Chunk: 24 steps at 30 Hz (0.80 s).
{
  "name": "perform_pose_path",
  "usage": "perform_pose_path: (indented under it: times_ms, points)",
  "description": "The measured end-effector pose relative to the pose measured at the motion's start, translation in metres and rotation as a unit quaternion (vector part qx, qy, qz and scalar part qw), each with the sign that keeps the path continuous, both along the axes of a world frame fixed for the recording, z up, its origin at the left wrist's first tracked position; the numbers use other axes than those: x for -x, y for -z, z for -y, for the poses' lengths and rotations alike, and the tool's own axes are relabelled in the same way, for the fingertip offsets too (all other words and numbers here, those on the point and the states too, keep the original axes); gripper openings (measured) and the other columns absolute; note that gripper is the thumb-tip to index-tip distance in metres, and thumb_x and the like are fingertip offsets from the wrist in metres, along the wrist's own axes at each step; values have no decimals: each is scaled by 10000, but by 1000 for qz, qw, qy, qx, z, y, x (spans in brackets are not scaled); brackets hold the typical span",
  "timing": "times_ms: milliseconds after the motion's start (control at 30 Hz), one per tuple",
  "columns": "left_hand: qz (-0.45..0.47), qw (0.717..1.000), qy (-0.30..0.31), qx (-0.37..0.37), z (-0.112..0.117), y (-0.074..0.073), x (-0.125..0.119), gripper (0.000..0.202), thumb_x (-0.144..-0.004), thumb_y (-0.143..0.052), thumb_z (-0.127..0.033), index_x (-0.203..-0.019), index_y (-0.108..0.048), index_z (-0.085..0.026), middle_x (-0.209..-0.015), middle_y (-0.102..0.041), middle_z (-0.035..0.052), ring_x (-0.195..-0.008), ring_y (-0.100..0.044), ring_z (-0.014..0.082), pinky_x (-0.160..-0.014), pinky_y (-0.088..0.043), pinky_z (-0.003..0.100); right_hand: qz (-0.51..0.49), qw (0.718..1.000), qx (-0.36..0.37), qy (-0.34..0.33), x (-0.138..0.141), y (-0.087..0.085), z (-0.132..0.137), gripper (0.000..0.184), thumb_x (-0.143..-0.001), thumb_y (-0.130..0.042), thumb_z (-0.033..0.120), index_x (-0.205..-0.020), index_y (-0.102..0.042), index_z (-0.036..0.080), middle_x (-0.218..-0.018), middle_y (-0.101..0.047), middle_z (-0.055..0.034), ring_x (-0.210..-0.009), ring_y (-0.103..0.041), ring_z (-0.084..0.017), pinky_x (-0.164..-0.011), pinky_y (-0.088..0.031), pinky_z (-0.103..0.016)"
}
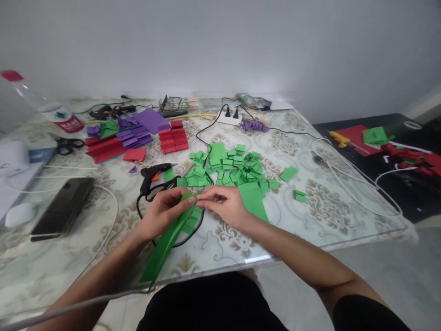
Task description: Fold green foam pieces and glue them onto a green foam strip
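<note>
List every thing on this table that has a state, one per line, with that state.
green paper strip: folded lengthwise, pinched at its far end by both hands
left hand: closed on the strip
right hand: fingertips pinching the strip
glue gun: lying on its side, unheld
scissors: lying on the table, blades hard to make out
phone: screen dark, lying flat
power strip: two plugs in
bottle: capped

Both hands met at centre, fingers pinched.
The left hand (pixel 161 209) curled palm-inward, the right hand (pixel 225 204) lay palm-down, fingertips touching; both forearms stretched forward, bare.
</note>
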<state>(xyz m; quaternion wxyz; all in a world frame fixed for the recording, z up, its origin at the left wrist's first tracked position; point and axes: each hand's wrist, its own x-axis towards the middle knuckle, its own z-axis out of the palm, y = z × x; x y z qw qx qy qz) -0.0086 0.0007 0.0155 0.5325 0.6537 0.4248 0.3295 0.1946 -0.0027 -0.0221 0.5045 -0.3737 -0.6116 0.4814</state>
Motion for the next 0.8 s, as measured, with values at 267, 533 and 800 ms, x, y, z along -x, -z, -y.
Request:
perform_pose_path:
  times_ms: [267,533,800]
  points:
    - [24,999,3,22,0,2,0,339,-894,-695,-460,-757,-646,-153,-626,-581,-17,-536,-473,101,-494,-365,216,-6,1000,6,-4,0,2,-1,223,-785,-857,419,-887,-819,224,-830,-784,-31,-632,-659,-144,-567,-521,-254]
    - [20,1000,-10,23,-1,5,1,334,-894,-705,-451,-763,-662,-146,-641,-611,-5,-551,-499,106,-506,-376,222,-17,999,41,-3,1,3,-1,245,-758,-875,414,-896,-807,224,-724,-755,-6,-576,-638,-137,-541,-519,-244]
    - [18,1000,-8,20,-1,6,1,335,-904,-697,-448,-771,-660,-143,-638,-615,-5,-550,-498,102,-507,-375,219,-13,999,45,-3,1,3,-1,256,-762,-871,425,-898,-812,216,-723,-757,-15,-595,-661,-152,-544,-530,-246]
